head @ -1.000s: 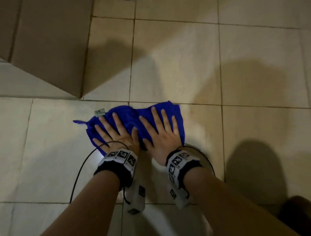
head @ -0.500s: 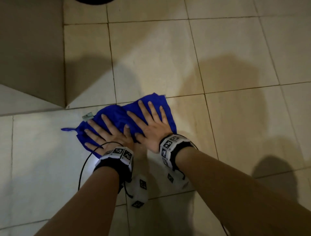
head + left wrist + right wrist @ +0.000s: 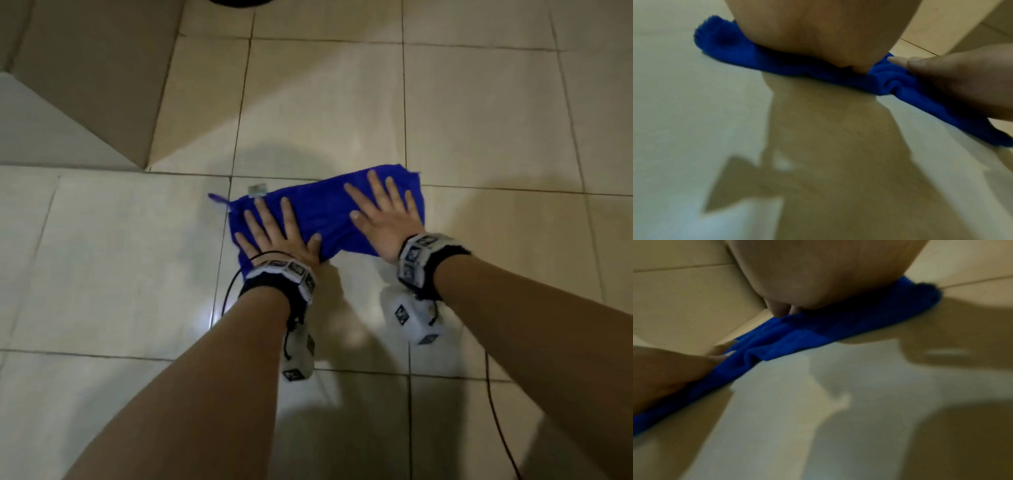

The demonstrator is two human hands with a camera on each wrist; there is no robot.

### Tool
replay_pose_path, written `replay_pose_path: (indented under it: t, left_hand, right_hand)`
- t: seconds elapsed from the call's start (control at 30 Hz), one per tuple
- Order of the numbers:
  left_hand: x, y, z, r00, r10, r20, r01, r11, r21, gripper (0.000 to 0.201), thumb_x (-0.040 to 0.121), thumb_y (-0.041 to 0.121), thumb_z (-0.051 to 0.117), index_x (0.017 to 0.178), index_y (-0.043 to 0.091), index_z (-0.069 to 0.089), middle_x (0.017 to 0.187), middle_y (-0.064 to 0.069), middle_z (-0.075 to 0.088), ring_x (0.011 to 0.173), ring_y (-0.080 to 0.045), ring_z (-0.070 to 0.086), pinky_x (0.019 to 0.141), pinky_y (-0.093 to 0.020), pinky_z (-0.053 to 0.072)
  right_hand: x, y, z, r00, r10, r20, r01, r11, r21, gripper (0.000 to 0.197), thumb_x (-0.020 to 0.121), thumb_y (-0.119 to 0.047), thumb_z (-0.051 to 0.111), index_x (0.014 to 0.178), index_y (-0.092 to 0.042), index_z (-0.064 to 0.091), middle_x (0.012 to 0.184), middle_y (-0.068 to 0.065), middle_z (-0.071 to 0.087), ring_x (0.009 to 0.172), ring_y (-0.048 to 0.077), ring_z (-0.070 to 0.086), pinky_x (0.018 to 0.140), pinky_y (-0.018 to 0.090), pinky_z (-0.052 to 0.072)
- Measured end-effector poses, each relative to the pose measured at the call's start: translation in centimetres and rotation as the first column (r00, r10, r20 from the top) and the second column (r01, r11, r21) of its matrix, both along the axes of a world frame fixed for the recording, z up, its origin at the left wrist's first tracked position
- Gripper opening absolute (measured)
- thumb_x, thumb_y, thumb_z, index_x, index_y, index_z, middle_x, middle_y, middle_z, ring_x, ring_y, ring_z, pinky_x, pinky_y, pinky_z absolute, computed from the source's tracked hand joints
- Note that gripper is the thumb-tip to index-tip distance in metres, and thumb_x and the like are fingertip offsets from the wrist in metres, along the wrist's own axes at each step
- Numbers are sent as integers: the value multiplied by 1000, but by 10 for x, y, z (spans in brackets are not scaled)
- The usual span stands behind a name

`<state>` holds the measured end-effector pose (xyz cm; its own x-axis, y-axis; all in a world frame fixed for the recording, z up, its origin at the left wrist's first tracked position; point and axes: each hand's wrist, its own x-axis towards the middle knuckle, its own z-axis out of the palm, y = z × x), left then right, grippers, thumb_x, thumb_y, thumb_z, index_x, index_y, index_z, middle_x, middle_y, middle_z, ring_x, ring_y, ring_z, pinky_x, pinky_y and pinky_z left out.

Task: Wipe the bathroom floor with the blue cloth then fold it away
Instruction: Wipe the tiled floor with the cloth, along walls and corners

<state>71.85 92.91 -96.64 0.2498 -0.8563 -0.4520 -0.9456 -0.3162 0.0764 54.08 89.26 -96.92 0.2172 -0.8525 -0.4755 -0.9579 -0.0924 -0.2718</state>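
Now: blue cloth [image 3: 322,212] long axis left-right | both hands flat, fingers spread, pressing it

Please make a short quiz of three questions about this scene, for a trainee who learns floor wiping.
1. True or false: both hands lie flat on the cloth.
2. Which hand is nearer the cloth's small tag? A) left hand B) right hand
3. Fill in: the cloth lies on the tiled ____.

Key:
1. True, with fingers spread.
2. A
3. floor
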Motion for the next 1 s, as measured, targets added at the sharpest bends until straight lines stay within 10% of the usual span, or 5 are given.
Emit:
replay_pose_path:
  t: [0.2, 0.43, 0.73, 1.0]
  left_hand:
    - [-104, 3, -2, 982, -158, -105, 159, 987, 2, 85, 94, 66, 23, 150, 24, -25, 154, -13, -35, 143, -39, -26, 111, -62, -17]
    - [-38, 24, -7, 922, -356, -152, 359, 933, -14, 75, 92, 71, 16, 146, 42, -27, 153, 9, -38, 144, -21, -29, 115, -48, -20]
    - [87, 113, 8, 994, -103, -46, 109, 985, 134, 81, 64, 82, -9, 132, 51, -41, 141, 16, -51, 139, -13, -34, 117, -45, -16]
    - [50, 129, 0, 997, 74, 10, -74, 990, 118, 76, 87, 71, 4, 139, 37, -39, 138, 4, -54, 142, -26, -31, 117, -51, -13]
  right_hand:
    - [-105, 34, -5, 974, -80, -211, 62, 994, -88, 58, 96, -56, 3, 146, -45, -25, 160, -2, -27, 149, 27, -15, 119, 50, -3]
    - [-63, 59, -14, 969, -172, -179, 129, 965, -229, 63, 90, -58, -1, 148, -41, -20, 163, 7, -15, 149, 34, -7, 119, 54, -1]
    - [67, 151, -12, 1000, 10, 19, -5, 969, -245, 62, 98, -54, 17, 156, -35, 7, 164, 9, -2, 150, 34, 1, 117, 57, 6]
    - [41, 164, -10, 990, 122, 74, -100, 963, -251, 61, 100, -52, 22, 156, -37, 4, 165, 3, -2, 151, 28, 5, 116, 54, 7]
